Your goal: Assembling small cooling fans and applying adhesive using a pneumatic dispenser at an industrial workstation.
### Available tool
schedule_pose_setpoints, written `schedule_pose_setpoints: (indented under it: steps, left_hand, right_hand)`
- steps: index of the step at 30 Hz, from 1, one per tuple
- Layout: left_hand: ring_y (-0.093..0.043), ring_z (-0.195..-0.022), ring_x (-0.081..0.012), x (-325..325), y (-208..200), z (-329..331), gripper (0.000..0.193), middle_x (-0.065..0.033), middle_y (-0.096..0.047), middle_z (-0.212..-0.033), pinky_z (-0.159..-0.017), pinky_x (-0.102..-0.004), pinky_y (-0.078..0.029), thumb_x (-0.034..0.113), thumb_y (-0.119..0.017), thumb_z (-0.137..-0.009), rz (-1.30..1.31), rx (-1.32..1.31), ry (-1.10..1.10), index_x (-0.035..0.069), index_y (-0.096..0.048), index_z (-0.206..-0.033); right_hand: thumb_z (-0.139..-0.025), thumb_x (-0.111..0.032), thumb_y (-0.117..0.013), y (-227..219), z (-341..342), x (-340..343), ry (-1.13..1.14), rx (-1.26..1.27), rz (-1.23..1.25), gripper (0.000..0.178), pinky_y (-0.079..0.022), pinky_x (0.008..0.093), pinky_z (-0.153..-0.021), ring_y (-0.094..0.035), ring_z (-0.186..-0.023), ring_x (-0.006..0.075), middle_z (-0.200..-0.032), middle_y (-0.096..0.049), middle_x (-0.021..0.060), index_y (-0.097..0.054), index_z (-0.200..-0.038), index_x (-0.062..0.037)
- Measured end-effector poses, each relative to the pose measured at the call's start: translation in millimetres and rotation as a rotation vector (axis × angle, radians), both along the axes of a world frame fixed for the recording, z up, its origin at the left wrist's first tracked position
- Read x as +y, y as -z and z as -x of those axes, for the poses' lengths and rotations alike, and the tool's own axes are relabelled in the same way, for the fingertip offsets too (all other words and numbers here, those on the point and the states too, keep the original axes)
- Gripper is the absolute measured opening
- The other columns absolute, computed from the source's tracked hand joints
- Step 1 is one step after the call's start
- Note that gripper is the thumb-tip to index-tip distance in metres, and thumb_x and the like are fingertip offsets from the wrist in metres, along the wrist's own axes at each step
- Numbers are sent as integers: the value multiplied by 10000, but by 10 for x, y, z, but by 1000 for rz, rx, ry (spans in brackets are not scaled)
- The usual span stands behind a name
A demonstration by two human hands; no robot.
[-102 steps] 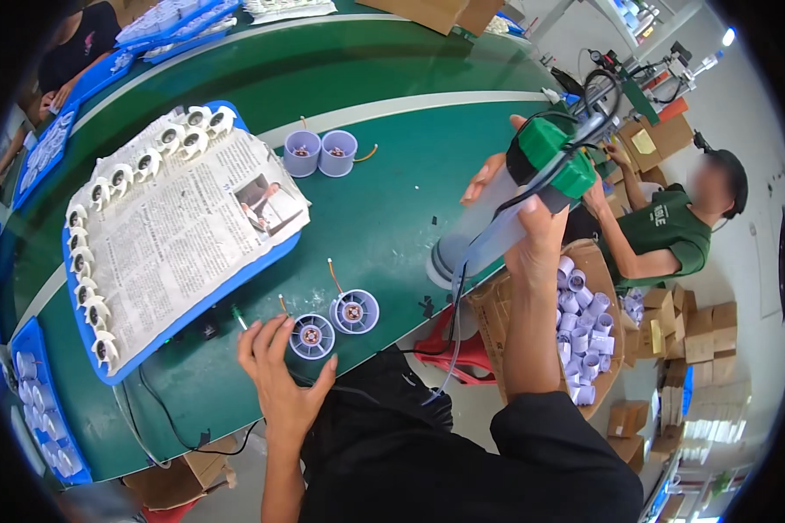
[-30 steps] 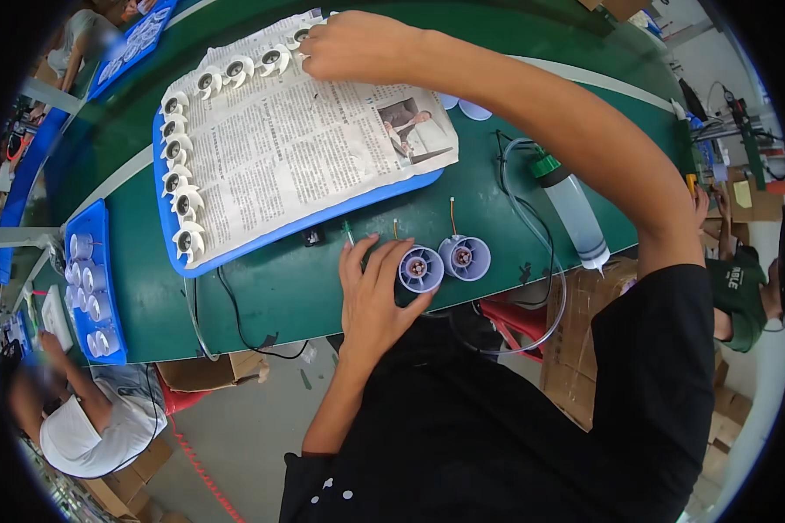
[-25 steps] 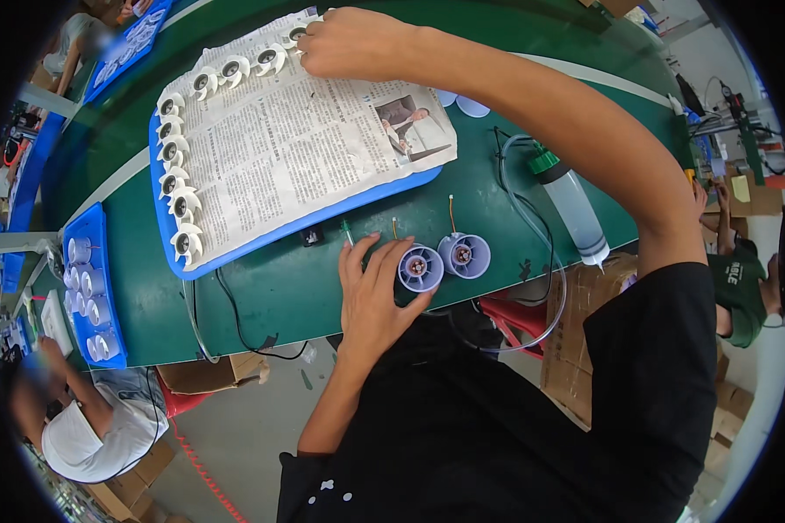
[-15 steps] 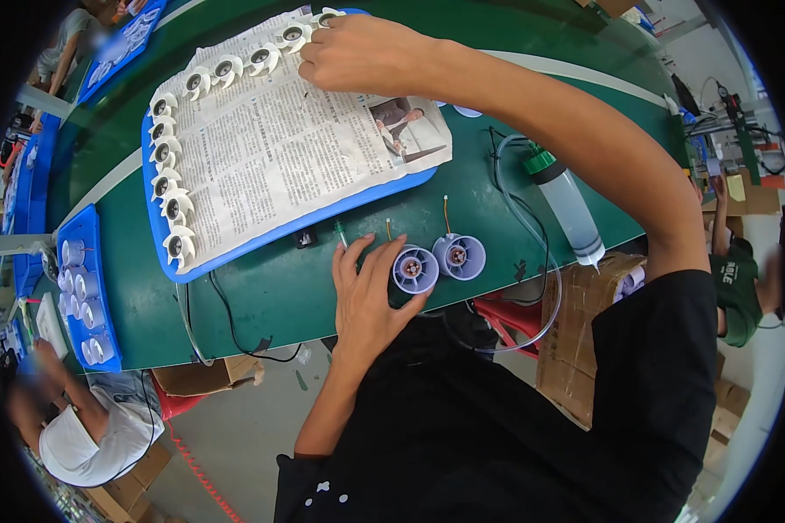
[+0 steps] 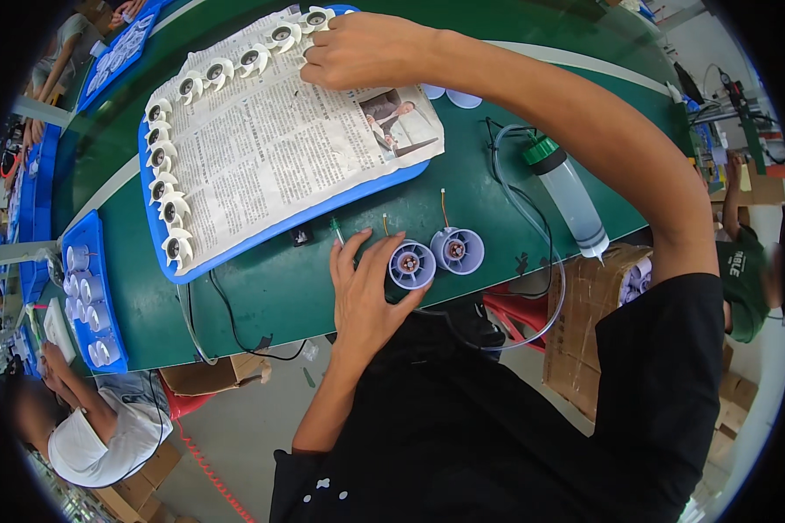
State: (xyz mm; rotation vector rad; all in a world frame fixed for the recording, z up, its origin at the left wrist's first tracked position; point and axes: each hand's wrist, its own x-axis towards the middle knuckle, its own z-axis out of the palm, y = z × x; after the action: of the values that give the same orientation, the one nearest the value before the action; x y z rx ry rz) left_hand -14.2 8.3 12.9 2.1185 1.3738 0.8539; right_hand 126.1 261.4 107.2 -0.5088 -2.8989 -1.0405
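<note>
Left hand (image 5: 360, 296) curled around a lilac cup (image 5: 412, 265), second cup (image 5: 458, 251) just right of that grip, right hand (image 5: 358, 54) by white impellers (image 5: 283, 35), its hold hidden, unclear.

Small dark print, too fine to read, fills columns on the off-white newspaper sheet (image 5: 262, 148) beside its rectangular colour photograph (image 5: 399, 122), and pale capital letters stand on the dark green cloth T-shirt (image 5: 745, 301) at far right.

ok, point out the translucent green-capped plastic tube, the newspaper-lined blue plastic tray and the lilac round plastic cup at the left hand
Translucent green-capped plastic tube (image 5: 572, 199), head view: mid-barrel.
Newspaper-lined blue plastic tray (image 5: 392, 185), head view: near rim.
Lilac round plastic cup (image 5: 411, 264), head view: central hub.
</note>
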Motion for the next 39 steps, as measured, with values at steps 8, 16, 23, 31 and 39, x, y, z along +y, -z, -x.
schedule_pose_setpoints:
  steps: [8, 16, 23, 31, 39]
  left_hand:
    - [-438, -1338, -326, 5, -1, 56, 614, -72, -641, -1258, -1145, -550, -237, 193, -848, -678, 0, -77, 0, 79, -613, -1234]
    - [-448, -1325, -303, -30, 4, 131, 609, -53, -655, -1233, -1159, -533, -209, 175, -842, -655, -7, -164, -50, 84, -630, -1218]
    - [-445, -1306, -306, -70, 3, 139, 624, -62, -664, -1226, -1129, -478, -283, 145, -836, -648, -41, -217, -125, 52, -628, -1229]
    - [-444, -1314, -291, -120, -332, 140, 596, -108, -663, -1230, -1075, -402, -377, 82, -808, -680, 23, -326, -185, 5, -613, -1238]
    - [-560, -1191, -316, -70, -432, 141, 627, -120, -615, -1275, -1026, -401, -415, 94, -821, -711, 118, -457, -218, 45, -571, -1285]
  right_hand:
    - [-734, -152, -676, -264, -376, -307, -449, 117, -71, 194, -465, 306, -617, -576, -780, 160, -774, -514, 20, -582, -876, -60]
    - [-703, -169, -659, -274, -554, -866, -560, 199, 42, 158, -432, 289, -573, -537, -692, 156, -788, -563, 36, -546, -728, -61]
    - [-730, -112, -685, -172, -573, -1007, -557, 265, 73, 132, -436, 282, -564, -531, -672, 147, -718, -502, 16, -568, -735, -51]
    - [-778, -57, -714, -146, -588, -1102, -575, 310, 93, 165, -408, 265, -526, -521, -653, 137, -690, -489, 7, -562, -714, -63]
    - [-795, -42, -736, -97, -626, -1200, -569, 354, 107, 244, -374, 258, -508, -503, -644, 129, -669, -452, -7, -527, -676, -87]
